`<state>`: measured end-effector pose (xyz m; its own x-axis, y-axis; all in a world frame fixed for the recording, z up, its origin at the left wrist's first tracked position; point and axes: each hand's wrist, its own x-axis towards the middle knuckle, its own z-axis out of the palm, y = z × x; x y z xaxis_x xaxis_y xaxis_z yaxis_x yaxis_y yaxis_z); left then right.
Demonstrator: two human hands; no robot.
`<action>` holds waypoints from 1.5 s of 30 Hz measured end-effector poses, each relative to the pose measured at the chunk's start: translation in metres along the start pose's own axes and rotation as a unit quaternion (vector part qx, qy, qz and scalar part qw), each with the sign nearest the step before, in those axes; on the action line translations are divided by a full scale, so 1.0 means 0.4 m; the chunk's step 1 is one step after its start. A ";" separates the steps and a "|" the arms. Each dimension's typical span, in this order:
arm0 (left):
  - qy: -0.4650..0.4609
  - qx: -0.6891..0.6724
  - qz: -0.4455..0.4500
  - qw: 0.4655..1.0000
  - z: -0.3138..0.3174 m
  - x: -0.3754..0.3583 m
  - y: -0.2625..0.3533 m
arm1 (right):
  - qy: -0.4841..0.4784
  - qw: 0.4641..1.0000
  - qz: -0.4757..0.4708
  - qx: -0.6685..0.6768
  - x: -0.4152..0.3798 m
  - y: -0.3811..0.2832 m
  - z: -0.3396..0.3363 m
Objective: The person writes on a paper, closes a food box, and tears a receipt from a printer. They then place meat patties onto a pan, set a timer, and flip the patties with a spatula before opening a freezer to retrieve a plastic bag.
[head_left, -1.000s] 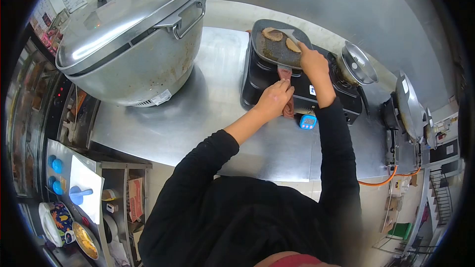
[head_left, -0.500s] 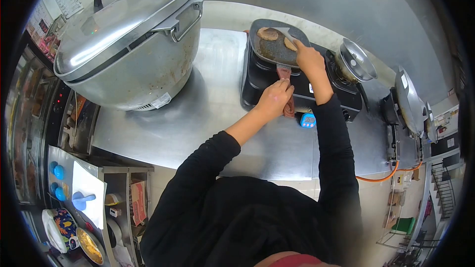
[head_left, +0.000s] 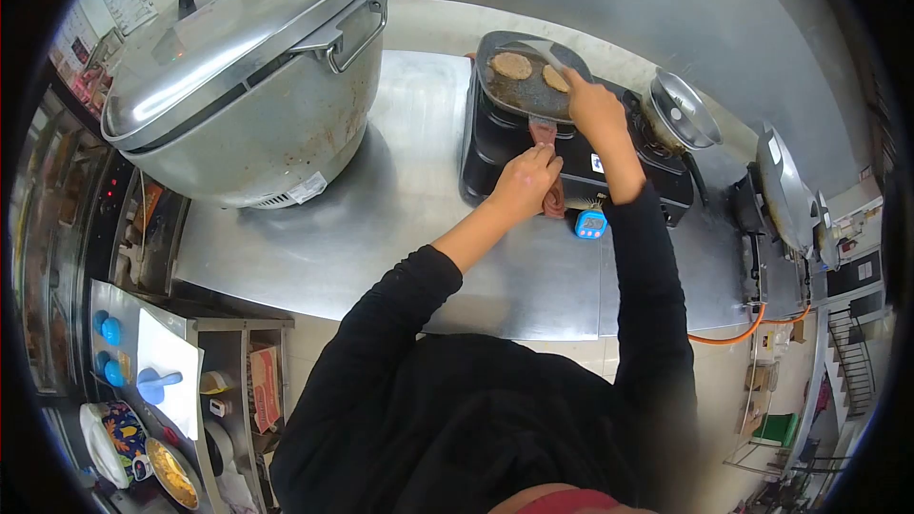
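Looking down from the head camera, I saw the steel counter (head_left: 400,219) running from the left edge to the far right, with the big lidded steel pot (head_left: 248,76) filling its far left corner. Right of the pot, along the far edge, sat the black gas stove (head_left: 495,148), and on its left burner the dark flat pan (head_left: 505,86) carried two browned patties, one (head_left: 511,65) toward the pan's far left, the other (head_left: 554,78) just beside my right hand. A second, small lidded pot (head_left: 678,112) stood on the stove's right burner. My left hand (head_left: 522,183) was closed around the pan's handle, which was wrapped in a reddish cloth (head_left: 552,198) at the stove's near side. My right hand (head_left: 595,109) was over the pan's right rim, fingers clamped on a thin metal spatula (head_left: 540,51) whose blade lay between the two patties. The hands were apart, one at each end of the pan. A small blue timer (head_left: 590,223) lay on the counter just in front of the stove, near my right forearm
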<state>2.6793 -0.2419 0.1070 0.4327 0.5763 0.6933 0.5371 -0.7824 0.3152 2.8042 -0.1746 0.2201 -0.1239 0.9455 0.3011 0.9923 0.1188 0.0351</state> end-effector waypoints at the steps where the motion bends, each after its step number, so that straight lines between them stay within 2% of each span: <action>1: -0.004 0.003 -0.001 1.000 0.000 -0.001 0.002 | 0.020 1.000 0.003 0.014 0.021 0.004 0.024; 4: -0.006 0.005 0.002 1.000 -0.002 0.003 0.002 | 0.051 0.998 -0.013 0.031 0.031 0.000 0.085; 6: -0.002 0.004 0.008 1.000 -0.001 0.004 -0.004 | 0.017 1.000 -0.007 0.014 -0.010 0.007 0.093; 10: -0.004 0.005 0.002 1.000 0.003 0.003 -0.004 | -0.035 0.999 0.016 0.012 -0.139 -0.003 0.024; 13: 0.004 0.004 0.001 1.000 0.007 0.004 -0.008 | -0.021 1.000 0.015 0.009 -0.146 0.014 -0.014; 20: 0.000 0.011 0.003 1.000 -0.004 0.004 0.002 | -0.010 1.000 0.027 -0.001 0.014 0.007 0.106; 26: 0.019 0.004 0.008 1.000 0.003 0.002 -0.003 | -0.045 0.998 0.023 0.032 -0.133 -0.003 0.030; 29: 0.017 -0.012 0.002 1.000 -0.001 0.004 0.001 | -0.018 0.999 0.019 0.023 -0.121 0.017 0.015; 32: 0.005 0.003 0.001 1.000 0.000 0.004 0.003 | -0.001 0.999 0.037 0.011 -0.025 0.020 0.069; 36: 0.020 0.005 0.010 1.000 0.008 0.003 -0.001 | -0.019 0.999 0.028 0.022 0.020 0.012 0.138; 39: 0.018 0.007 0.006 1.000 0.003 0.002 0.002 | -0.028 0.999 0.022 0.041 -0.073 0.001 0.076; 42: 0.017 0.002 -0.003 1.000 0.011 0.000 -0.002 | -0.054 0.996 0.062 0.041 -0.141 0.018 0.006; 45: 0.015 -0.002 -0.005 1.000 0.016 0.000 -0.005 | -0.003 0.994 0.073 0.076 -0.160 0.104 0.003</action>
<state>2.6827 -0.2390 0.1022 0.4053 0.5770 0.7091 0.5377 -0.7778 0.3255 2.8535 -0.2297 0.2011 0.0219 0.9579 0.2862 0.9880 0.0230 -0.1526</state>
